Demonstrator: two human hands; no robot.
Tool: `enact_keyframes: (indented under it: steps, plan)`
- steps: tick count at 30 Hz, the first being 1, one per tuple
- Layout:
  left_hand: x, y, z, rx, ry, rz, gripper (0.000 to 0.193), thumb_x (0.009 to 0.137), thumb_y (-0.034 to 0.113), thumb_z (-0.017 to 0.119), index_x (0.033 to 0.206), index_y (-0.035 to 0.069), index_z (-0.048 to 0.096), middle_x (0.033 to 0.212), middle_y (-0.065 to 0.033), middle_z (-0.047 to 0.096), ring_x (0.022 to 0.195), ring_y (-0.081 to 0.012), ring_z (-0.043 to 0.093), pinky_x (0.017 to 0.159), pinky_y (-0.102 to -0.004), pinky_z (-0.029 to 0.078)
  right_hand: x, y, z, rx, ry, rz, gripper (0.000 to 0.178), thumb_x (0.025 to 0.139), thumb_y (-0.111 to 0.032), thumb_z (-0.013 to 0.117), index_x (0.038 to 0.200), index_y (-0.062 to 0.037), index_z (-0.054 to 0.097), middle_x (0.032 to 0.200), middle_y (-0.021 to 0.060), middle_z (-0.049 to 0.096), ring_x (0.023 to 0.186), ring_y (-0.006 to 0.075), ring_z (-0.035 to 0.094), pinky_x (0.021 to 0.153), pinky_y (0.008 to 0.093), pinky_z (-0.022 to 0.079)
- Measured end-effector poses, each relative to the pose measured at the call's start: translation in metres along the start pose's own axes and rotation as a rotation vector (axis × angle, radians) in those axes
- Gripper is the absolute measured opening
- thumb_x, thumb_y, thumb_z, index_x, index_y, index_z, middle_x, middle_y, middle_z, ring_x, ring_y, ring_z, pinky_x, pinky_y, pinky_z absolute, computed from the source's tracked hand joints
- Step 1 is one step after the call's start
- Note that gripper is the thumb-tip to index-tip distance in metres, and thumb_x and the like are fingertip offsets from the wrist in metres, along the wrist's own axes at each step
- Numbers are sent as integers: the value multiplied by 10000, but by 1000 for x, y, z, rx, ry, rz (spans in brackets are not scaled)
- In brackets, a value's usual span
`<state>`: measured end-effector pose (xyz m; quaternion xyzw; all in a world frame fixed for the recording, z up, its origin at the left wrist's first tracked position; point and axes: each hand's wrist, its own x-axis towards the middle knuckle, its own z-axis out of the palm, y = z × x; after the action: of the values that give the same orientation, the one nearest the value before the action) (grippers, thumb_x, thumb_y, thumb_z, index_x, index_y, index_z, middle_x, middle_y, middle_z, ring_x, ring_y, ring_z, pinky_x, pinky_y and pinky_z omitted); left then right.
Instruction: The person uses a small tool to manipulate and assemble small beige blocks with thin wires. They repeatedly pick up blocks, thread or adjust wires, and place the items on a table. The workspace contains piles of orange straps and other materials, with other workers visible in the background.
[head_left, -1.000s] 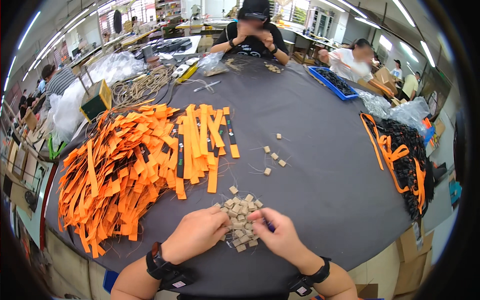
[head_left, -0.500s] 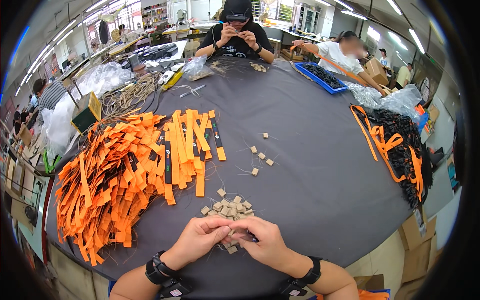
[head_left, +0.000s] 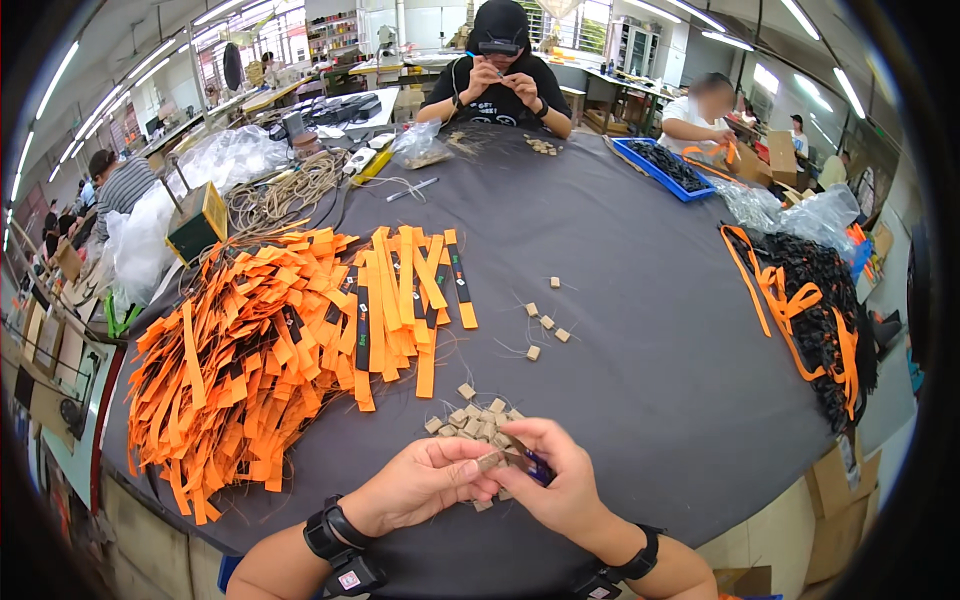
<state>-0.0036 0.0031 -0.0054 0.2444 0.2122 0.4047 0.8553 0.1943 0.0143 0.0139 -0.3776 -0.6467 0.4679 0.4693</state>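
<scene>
Between the thumb and fingers of my left hand is a small tan block, pinched near the table's front. My right hand is closed round thread snips with a dark blue handle, their blades close to the block. Whether the blades touch a thread is too small to tell. Just beyond my fingers lies a pile of similar tan blocks with thin threads, partly hidden by my hands. Several more loose blocks are scattered farther out on the dark table cover.
A large heap of orange and black straps fills the left side. At right lie black straps with orange bands and a blue tray. A co-worker sits opposite; another person handles an orange strap at the far right.
The snips have come into plain view as my right hand rose and turned beside the block. The block in my left hand shows more clearly. The far-right person's hands have drawn together.
</scene>
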Motion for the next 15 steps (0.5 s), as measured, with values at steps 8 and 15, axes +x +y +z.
enact_keyframes:
  steps: [8,15]
  plan:
    - [1,3,-5,-119,-34,60,305,950,88,560,1230,-29,528,1115,-167,629,1011,-225,640,922,-324,526,4,-11,-18,-645,-1,-324,365,770,-153,734,1123,-109,654,743,40,585,550,188,562,500,289,453]
    - [0,3,-3,-14,-22,114,307,951,87,561,1232,-31,522,1120,-158,624,1021,-219,637,930,-322,517,4,-16,-15,-512,-31,-234,309,799,-144,717,1099,-109,652,756,33,589,573,151,564,516,257,447]
